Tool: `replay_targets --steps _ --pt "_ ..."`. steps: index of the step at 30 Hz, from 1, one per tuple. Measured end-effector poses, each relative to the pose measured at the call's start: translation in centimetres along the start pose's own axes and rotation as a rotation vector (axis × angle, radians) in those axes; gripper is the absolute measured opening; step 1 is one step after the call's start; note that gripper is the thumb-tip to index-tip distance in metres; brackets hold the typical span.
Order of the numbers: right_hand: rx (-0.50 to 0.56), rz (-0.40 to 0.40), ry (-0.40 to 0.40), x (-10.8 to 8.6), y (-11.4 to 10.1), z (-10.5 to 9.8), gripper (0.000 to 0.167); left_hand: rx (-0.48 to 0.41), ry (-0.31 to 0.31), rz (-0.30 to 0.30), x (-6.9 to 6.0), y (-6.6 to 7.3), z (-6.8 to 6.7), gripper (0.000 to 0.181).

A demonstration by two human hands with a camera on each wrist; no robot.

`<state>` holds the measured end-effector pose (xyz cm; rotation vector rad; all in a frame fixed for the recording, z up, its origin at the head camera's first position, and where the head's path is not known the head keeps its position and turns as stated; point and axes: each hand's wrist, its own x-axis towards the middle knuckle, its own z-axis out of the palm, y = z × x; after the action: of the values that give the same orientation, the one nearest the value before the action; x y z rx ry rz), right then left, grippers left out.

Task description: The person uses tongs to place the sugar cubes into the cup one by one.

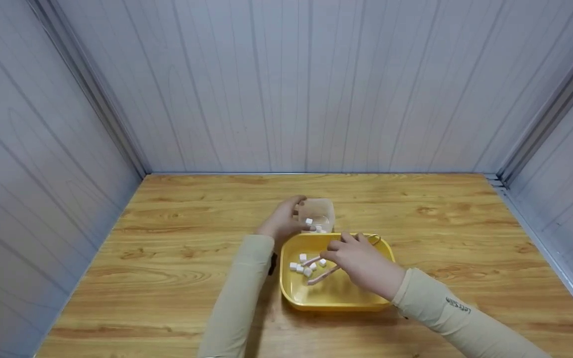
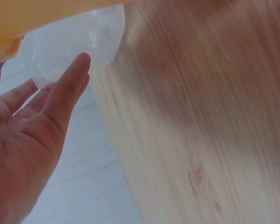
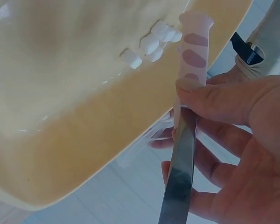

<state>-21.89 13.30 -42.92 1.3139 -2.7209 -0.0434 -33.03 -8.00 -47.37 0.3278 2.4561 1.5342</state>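
My left hand holds a small clear plastic box by its left side, behind the yellow basin. In the left wrist view the thumb lies against the box wall. A few white cubes are inside the box. Over the basin my right hand grips a pair of tongs with pink, paw-patterned tips and a metal body. The tips stand apart with no cube visibly pinched between them. Several white cubes lie in the basin's left half, by the tips.
The basin stands on a wood-grain table near its front. Pale panelled walls rise behind the table and at both sides. A dark band sits on the left wrist.
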Motion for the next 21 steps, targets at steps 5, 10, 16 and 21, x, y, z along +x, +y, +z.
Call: replay_targets --steps 5,10,16,21 --pt "-0.005 -0.007 -0.001 0.08 0.01 0.22 0.054 0.019 -0.005 0.016 0.08 -0.13 -0.08 0.082" --pt "-0.001 -0.006 0.009 0.17 0.02 0.32 0.051 0.011 -0.003 0.013 0.16 -0.26 -0.01 0.081" --pt "0.003 -0.001 0.013 0.37 0.08 0.48 0.047 -0.033 0.009 -0.001 -0.09 -0.09 0.07 0.08" --pt "-0.007 0.007 -0.015 0.51 0.07 0.62 0.049 0.001 0.009 0.011 -0.12 -0.09 0.06 0.08"
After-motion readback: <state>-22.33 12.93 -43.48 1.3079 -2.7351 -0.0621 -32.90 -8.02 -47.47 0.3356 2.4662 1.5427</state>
